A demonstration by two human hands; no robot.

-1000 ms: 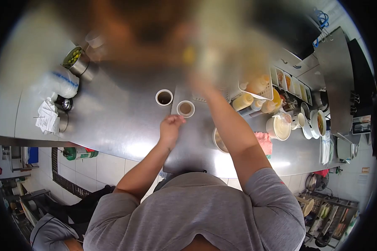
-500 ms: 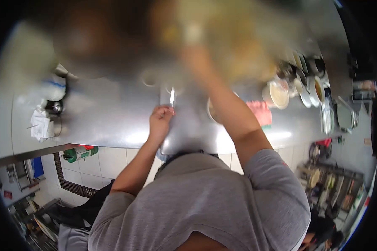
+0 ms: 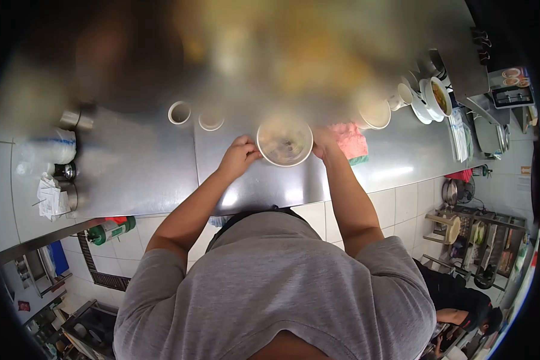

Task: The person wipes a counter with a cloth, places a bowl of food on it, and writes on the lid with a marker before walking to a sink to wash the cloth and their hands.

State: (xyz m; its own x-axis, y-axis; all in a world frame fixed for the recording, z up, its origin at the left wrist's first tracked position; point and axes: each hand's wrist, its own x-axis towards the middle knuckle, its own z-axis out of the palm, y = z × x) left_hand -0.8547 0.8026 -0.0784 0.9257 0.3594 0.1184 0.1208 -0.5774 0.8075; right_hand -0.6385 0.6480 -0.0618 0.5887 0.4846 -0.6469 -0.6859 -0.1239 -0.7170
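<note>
A round white bowl (image 3: pixel 285 161) sits on the steel counter in front of me, with pale and darker food showing blurrily inside it. My left hand (image 3: pixel 240 156) is closed at the bowl's left side, thumb and fingers at the rim. At the opposite side my right hand (image 3: pixel 324 143) grips the rim, its fingers partly hidden behind the bowl. Just right of that hand lies a folded pink cloth (image 3: pixel 349 141) with a green edge. Two small cups, a dark-filled one (image 3: pixel 179 113) and a pale one (image 3: pixel 211 120), stand beyond my left hand.
On the right are a white tub (image 3: pixel 375 115) and a bowl of soup (image 3: pixel 441 99) beside other white dishes. Plastic-wrapped goods (image 3: pixel 60 147) and white papers (image 3: pixel 53 197) occupy the counter's left end. A person in dark clothes (image 3: pixel 462 300) is behind me at right. The far side is blurred.
My right hand has come back from the blurred far area to the bowl. The thin white strip has left my left hand, which now holds the bowl's left side. The bowl sits further left in view.
</note>
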